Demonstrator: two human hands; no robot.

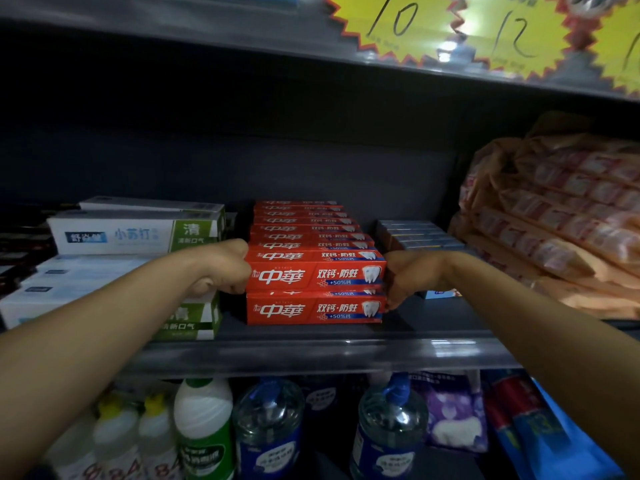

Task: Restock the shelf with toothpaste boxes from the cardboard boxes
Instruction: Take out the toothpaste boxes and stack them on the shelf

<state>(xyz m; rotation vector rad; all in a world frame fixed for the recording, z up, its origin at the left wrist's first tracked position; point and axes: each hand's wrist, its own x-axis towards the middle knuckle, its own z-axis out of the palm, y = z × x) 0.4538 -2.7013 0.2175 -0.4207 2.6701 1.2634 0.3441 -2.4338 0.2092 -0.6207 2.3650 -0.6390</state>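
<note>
Red toothpaste boxes (pixel 313 275) stand in a two-layer block on the middle shelf (pixel 311 351), several rows deep. My left hand (pixel 221 268) grips the left end of the front upper red box with curled fingers. My right hand (pixel 408 277) grips its right end. A second red box (pixel 313 310) lies directly beneath it at the shelf front. No cardboard box is in view.
White and green toothpaste boxes (pixel 135 232) are stacked to the left. Grey-blue boxes (pixel 415 233) sit right of the red stack, and orange plastic-wrapped packs (pixel 554 216) fill the far right. Bottles (pixel 268 427) stand on the shelf below. Yellow price tags (pixel 398 22) hang overhead.
</note>
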